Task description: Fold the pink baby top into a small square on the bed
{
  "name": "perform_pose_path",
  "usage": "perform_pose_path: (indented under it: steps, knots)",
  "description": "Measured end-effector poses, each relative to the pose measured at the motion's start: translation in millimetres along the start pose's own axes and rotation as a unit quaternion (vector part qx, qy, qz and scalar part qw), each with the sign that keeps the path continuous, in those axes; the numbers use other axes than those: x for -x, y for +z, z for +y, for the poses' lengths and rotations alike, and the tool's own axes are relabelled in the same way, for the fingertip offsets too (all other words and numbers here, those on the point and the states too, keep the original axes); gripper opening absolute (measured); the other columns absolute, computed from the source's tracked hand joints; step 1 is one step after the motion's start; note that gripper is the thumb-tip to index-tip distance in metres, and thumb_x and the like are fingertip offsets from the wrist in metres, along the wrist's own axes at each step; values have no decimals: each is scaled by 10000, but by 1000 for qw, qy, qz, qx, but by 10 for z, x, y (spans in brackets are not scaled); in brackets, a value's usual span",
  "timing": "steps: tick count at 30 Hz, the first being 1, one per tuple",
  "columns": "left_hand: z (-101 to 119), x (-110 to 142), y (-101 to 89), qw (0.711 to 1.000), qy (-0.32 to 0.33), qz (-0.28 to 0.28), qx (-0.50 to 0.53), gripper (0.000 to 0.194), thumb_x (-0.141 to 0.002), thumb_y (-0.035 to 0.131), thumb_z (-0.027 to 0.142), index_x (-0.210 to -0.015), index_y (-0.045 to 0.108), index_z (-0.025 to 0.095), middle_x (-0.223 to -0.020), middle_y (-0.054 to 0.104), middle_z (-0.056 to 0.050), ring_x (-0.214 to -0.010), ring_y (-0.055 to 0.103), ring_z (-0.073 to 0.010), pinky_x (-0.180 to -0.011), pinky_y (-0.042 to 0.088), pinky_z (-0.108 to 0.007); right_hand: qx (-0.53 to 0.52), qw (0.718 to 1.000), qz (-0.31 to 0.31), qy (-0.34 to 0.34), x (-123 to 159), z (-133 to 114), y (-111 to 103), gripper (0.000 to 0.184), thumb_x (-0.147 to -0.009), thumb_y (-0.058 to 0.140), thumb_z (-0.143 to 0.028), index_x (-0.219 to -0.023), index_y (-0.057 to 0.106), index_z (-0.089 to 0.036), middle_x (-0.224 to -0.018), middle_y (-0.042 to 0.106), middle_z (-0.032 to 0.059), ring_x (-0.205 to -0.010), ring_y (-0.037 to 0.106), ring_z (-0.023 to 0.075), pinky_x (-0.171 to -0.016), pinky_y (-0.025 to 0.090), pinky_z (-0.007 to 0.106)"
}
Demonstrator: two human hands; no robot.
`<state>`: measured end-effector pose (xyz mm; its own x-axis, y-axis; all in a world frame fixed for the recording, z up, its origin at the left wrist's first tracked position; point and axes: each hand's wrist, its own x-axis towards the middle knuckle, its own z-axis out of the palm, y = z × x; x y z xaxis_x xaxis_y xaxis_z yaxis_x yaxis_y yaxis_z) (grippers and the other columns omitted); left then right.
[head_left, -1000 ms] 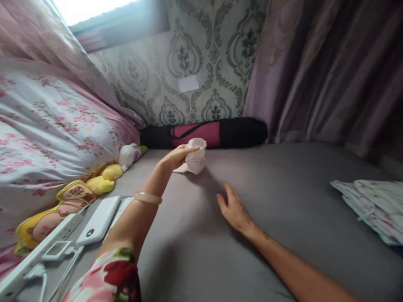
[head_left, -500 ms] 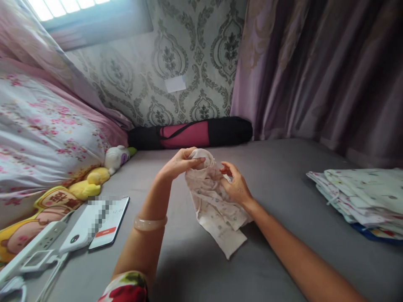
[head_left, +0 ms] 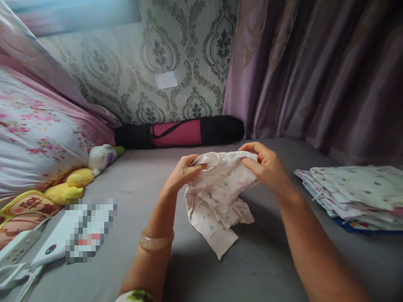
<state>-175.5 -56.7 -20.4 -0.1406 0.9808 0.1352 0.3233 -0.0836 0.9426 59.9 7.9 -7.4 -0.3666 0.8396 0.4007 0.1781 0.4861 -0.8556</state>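
Note:
A small pale-pink baby garment [head_left: 220,188] with a fine print hangs from both hands over the grey bed. Whether it is a top or trousers I cannot tell. My left hand [head_left: 185,172] pinches the left end of its gathered upper edge, thumb on the near side. At the right end of that edge, my right hand [head_left: 262,163] grips the cloth between thumb and fingers. The opening is stretched between them, and one tube-like part dangles lowest toward me. Folds hide much of the lower cloth.
A pile of folded printed clothes [head_left: 355,195] lies on the grey sheet [head_left: 270,268] at right. A black and pink long bag [head_left: 179,134] rests along the wall. Plush toys [head_left: 67,186], a white power strip [head_left: 23,247] and a partly blurred phone-like device [head_left: 53,247] are at left.
My right hand has moved up and right and now grips the garment's upper edge. That edge is spread wider. The view has shifted slightly to the right.

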Motion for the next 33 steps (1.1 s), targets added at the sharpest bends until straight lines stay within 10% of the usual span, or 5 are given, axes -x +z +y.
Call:
perform_pose_path:
  steps: [5, 11, 18, 26, 33]
  knots:
    - [-228, -109, 177, 994, -18, -95, -46, 266, -677, 704, 396, -778, 658, 154, -622, 519, 30, -535, 427, -86, -469, 282, -202, 126, 970, -198, 65, -50, 294, -293, 320, -752, 653, -481, -811, 721, -173, -731, 664, 20, -655, 559, 161, -564, 399, 253]
    - [-474, -199, 396, 995, -28, -65, -64, 414, -761, 604, 544, -801, 684, 140, -600, 511, 26, -536, 430, -96, -487, 299, -209, 207, 921, -304, 126, -124, 803, -335, 154, -702, 643, -291, -762, 724, -174, -703, 693, 3, -654, 590, 160, -581, 418, 240]
    - [-371, -176, 393, 996, -52, -59, -35, 422, -745, 636, 559, -723, 669, 139, -548, 477, 34, -485, 385, -82, -454, 252, -213, 176, 948, -263, 44, -104, 740, -9, 433, -732, 676, -305, -1152, 691, -202, -1074, 722, 64, -937, 652, 214, -815, 482, 291]
    - [-372, -153, 100, 992, -80, -91, 24, 707, -864, 373, 729, -812, 744, 129, -770, 698, -74, -707, 593, -165, -600, 416, -239, 129, 963, -232, 43, -140, 722, -188, 343, -811, 603, -483, -828, 704, -155, -693, 595, -14, -633, 501, 122, -560, 352, 229]
    - [-414, -122, 49, 985, -37, -165, 41, 409, -748, 712, 522, -934, 717, 157, -792, 678, -32, -702, 572, -140, -624, 406, -233, 92, 966, -232, 63, -116, 666, -307, 445, -786, 593, -609, -686, 579, -175, -618, 452, -53, -587, 387, 95, -530, 278, 225]
